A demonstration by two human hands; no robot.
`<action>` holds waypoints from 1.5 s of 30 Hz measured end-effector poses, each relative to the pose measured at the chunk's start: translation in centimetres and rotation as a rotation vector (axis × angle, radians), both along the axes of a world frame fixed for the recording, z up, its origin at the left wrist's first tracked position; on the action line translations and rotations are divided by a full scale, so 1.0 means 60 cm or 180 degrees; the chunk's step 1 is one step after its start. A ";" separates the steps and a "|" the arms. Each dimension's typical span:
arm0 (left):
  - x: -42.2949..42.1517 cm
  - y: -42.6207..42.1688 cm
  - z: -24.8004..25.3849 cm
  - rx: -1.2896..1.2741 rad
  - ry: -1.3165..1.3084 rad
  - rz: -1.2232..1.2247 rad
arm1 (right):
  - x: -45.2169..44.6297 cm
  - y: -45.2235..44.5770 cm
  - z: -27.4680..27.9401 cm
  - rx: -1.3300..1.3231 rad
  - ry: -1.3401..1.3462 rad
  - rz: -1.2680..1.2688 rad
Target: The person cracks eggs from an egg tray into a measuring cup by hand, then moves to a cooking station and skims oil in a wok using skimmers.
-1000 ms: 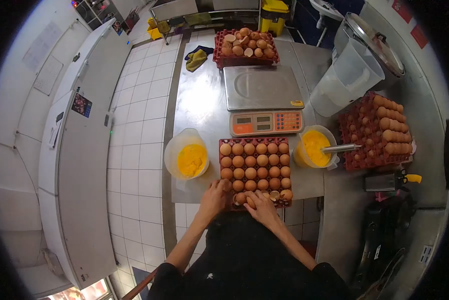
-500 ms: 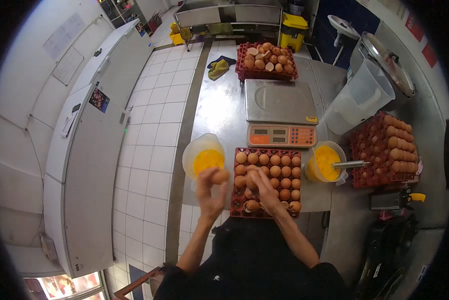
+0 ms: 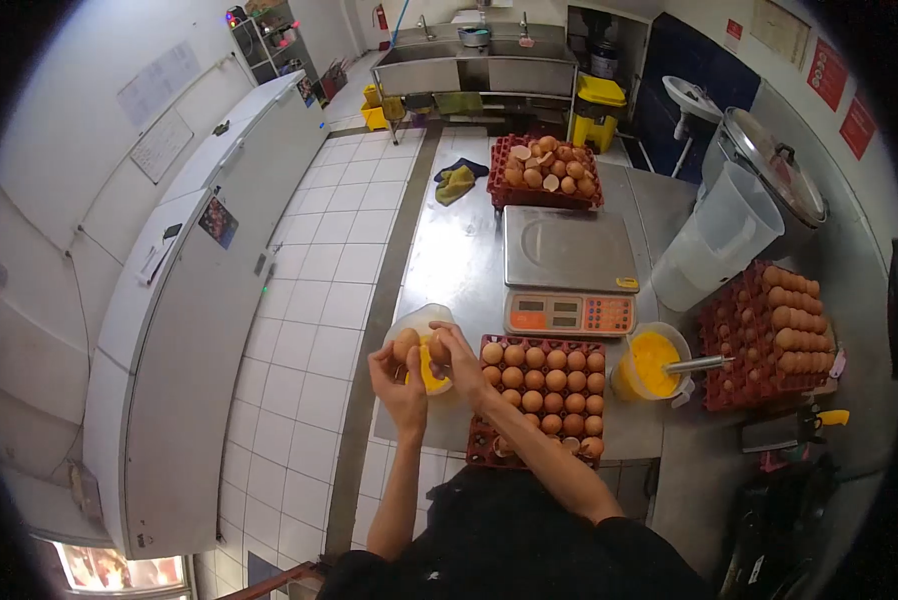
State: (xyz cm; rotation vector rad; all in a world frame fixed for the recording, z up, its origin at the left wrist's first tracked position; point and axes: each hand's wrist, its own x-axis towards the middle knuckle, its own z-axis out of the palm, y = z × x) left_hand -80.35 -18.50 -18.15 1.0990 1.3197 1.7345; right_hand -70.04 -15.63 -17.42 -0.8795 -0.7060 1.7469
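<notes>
My left hand [image 3: 401, 392] is closed around a brown egg [image 3: 406, 344]. My right hand [image 3: 466, 368] grips a second brown egg [image 3: 438, 350], partly covered by its fingers. Both eggs are close together above a translucent jug [image 3: 433, 312] with yellow beaten-looking egg in it; whether either shell is cracked I cannot tell. Beside the jug on the right, a red egg tray [image 3: 481, 440] holds rows of brown eggs, with some broken shells along its near edge. My right forearm passes over the tray's near corner.
An orange-fronted scale [image 3: 569, 250] stands beyond the tray. Behind it, a red tray stack [image 3: 499, 190] carries eggshells. At right are a second jug [image 3: 681, 345] of yellow egg with a metal-handled tool, stacked egg trays [image 3: 714, 330] and a tall clear container [image 3: 714, 240].
My right hand has moved left from the tray to the jug, bringing an egg. My left hand has shifted slightly left with its egg. The camera view has tilted upward.
</notes>
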 end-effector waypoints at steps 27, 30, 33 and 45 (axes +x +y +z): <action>-0.054 -0.014 0.040 -0.0596 0.0739 -0.1418 | 0.112 -0.021 0.070 0.1811 -0.2472 0.0894; -0.020 -0.072 -0.002 -0.0782 0.0583 -0.1875 | 0.166 -0.075 -0.006 0.1480 -0.2490 0.1116; 0.030 -0.139 -0.040 -0.0941 0.0278 -0.1894 | 0.214 -0.140 -0.047 0.1566 -0.2661 0.1160; 0.077 -0.127 -0.099 -0.0003 0.2881 -0.1365 | 0.281 -0.227 -0.064 -0.0795 -0.1550 -0.0478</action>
